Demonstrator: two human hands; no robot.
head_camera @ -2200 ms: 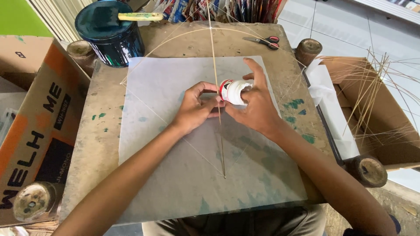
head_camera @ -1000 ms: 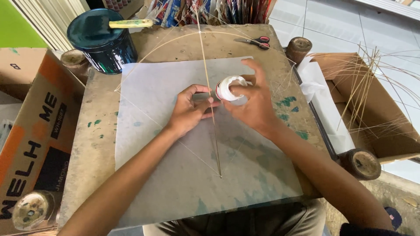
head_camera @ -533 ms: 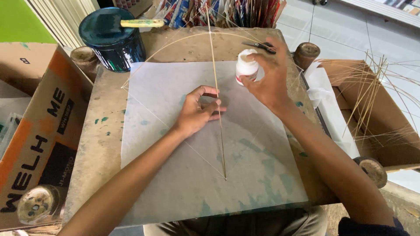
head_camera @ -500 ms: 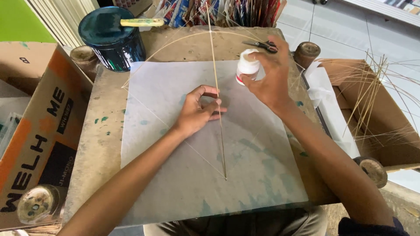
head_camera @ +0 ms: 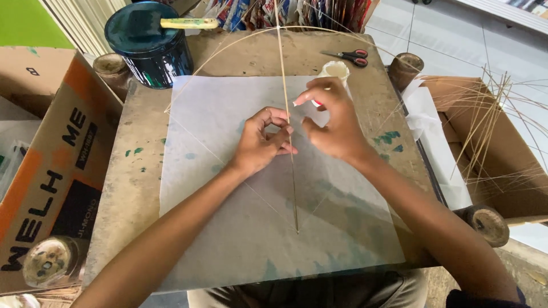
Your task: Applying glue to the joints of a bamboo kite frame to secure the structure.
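At the worktop's (head_camera: 142, 188) centre, the thin upright stick (head_camera: 288, 142) is being pinched by the left hand (head_camera: 260, 145) on white paper (head_camera: 228, 228). At two o'clock, the right hand (head_camera: 334, 122) is being held loosely curled, empty, beside a white glue bottle (head_camera: 334, 71).

An orange and brown cardboard box with black lettering (head_camera: 48, 171) stands open at the table's left edge, a black label patch on its side. To the right, an open brown cardboard box (head_camera: 502, 165) holds thin bamboo sticks. Colourful printed paper packets (head_camera: 319, 12) stand in a row behind the table's far edge.
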